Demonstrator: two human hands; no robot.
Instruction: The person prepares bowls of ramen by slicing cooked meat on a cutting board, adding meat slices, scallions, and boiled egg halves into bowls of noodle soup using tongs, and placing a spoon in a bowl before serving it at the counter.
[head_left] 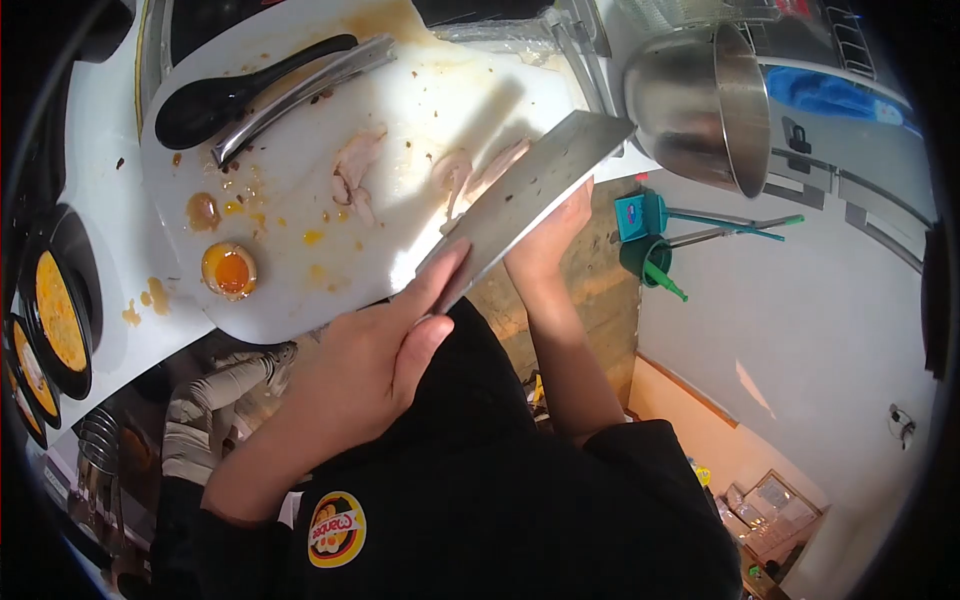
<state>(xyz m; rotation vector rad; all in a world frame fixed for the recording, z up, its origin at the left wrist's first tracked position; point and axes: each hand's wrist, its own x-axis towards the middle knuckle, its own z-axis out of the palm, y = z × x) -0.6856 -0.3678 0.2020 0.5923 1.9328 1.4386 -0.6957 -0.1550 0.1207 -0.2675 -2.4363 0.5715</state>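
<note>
My left hand (370,365) is closed on a broad cleaver (540,195), index finger along the blade and thumb on the near side. The blade slants up to the right over the edge of the white cutting board (300,200). My right hand (550,235) is partly behind the blade; its fingers are mostly hidden, so I cannot tell what they hold. Beyond the blade lie pale slices of cooked meat (453,172), with another torn piece of meat (352,172) farther left. A halved soft-boiled egg (230,271) sits near the board's left edge, amid yolk drips.
A black spoon (200,108) and metal tongs (300,98) lie at the board's far left. At the far right stands a metal bowl (680,105). Black bowls of orange soup (60,310) line the left counter. A broom and dustpan (645,215) are on the right.
</note>
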